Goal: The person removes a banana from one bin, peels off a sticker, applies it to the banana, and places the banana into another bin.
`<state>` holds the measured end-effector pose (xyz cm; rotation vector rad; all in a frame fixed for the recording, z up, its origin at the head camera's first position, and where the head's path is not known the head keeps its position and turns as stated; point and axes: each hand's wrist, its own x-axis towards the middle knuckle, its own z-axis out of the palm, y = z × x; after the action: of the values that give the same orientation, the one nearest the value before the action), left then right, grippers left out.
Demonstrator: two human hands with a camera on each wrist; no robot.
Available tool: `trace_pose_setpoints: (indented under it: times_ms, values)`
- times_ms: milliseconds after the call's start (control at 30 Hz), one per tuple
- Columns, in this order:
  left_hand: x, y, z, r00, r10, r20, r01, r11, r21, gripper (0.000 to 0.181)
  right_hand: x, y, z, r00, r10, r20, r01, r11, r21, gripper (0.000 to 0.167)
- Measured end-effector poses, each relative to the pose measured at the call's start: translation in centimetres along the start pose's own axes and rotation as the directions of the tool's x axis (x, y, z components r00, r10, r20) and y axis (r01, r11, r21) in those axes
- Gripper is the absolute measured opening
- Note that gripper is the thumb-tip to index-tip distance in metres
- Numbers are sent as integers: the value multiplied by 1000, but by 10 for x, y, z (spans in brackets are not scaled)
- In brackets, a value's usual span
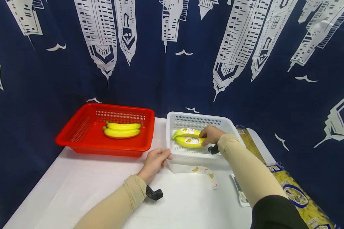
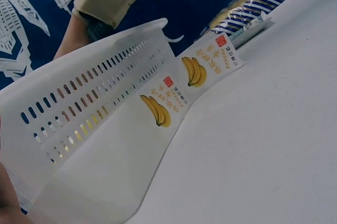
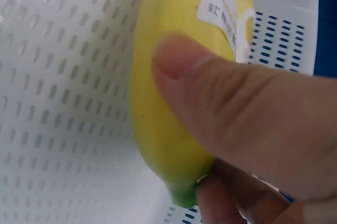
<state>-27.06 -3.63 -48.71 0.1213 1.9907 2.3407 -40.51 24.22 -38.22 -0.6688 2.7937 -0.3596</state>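
In the head view, a white basket (image 1: 177,116) holds two yellow bananas with white labels. My right hand (image 1: 213,135) grips the end of the nearer labelled banana (image 1: 189,142); in the right wrist view, the thumb lies along the peel and fingers are at its green tip. The other labelled banana (image 1: 184,131) lies just behind. My left hand (image 1: 154,162) is at the basket's front left corner and pinches the end of a label strip (image 1: 200,169). The strip's backing runs bare along the basket front, then carries banana labels (image 2: 158,108).
To the left stands a red basket (image 1: 83,146) with two unlabelled bananas (image 1: 121,132). A yellow-and-blue printed packet (image 1: 298,197) lies at the right edge, with a flat whitish item (image 1: 240,192) under the right forearm. A dark blue printed curtain (image 1: 160,79) hangs behind the table.
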Motion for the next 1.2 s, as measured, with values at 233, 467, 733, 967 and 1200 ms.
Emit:
trace_pose_setpoints:
  times_ms: [233, 467, 733, 967, 1200]
  values:
    - [2, -1, 1, 1000, -10, 9, 10, 1000, -14, 30, 6, 2, 13, 1000, 17, -7, -17, 999, -38, 42]
    - [0, -1, 2, 1000, -6, 14, 6, 999, -32, 29, 14, 4, 22, 998, -14, -57, 10, 997, -80, 42]
    - [-1, -1, 2, 1000, -13, 8, 13, 999, -49, 28, 17, -7, 22, 995, -6, -104, -2, 997, -77, 29]
    - [-1, -1, 3, 1000, -13, 2, 13, 999, -51, 27, 18, -7, 23, 992, -1, -129, -10, 996, -86, 25]
    - [-2, -2, 4, 1000, -15, -3, 15, 999, -39, 29, 19, -4, 24, 992, 54, -110, -58, 998, -31, 23]
